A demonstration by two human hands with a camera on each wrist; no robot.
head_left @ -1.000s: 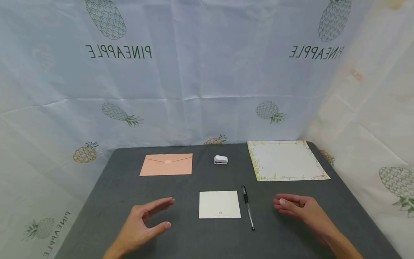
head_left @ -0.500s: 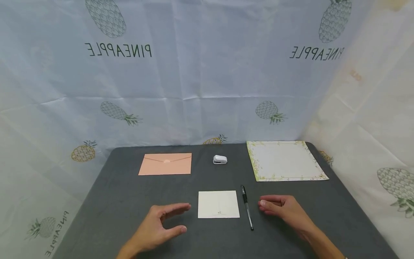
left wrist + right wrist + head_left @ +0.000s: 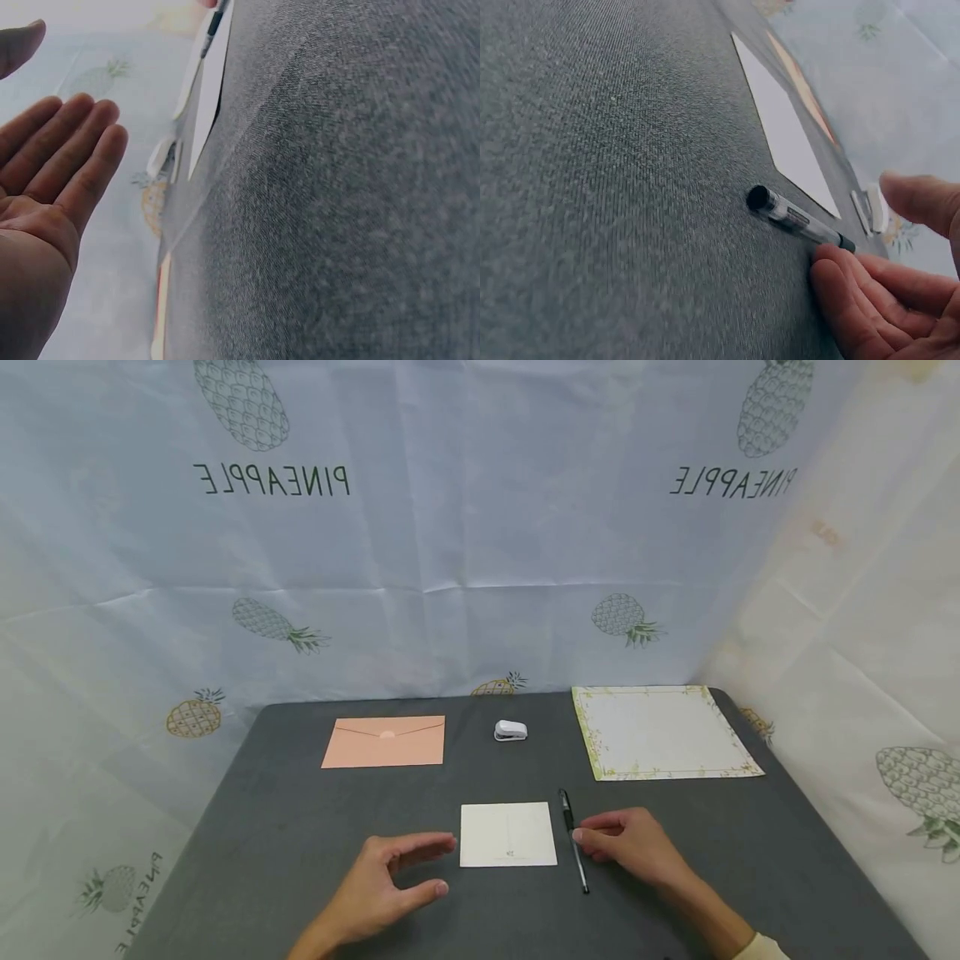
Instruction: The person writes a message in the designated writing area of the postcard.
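My right hand (image 3: 628,846) is at the pen (image 3: 570,818), its fingertips right by the barrel. The pen, with a clear barrel and black grip, lies on the table beside the white card (image 3: 508,835). In the right wrist view the thumb (image 3: 922,202) stands apart from the fingers (image 3: 855,300), which reach the pen's (image 3: 802,221) side. Left of the card, my left hand (image 3: 382,885) hovers with straight fingers and the thumb spread, holding nothing. Its palm (image 3: 37,225) faces sideways in the left wrist view, apart from the card (image 3: 212,90).
A peach envelope (image 3: 386,747) lies at the back left of the dark table (image 3: 270,827). A small white stapler (image 3: 511,731) sits at the back middle. At the back right is a large sheet with a floral border (image 3: 667,731). Pineapple-print cloth (image 3: 450,527) hangs behind.
The right hand has moved left from open table to the pen. The left hand has moved right, close to the card's left edge. The pen, card and other things lie as before.
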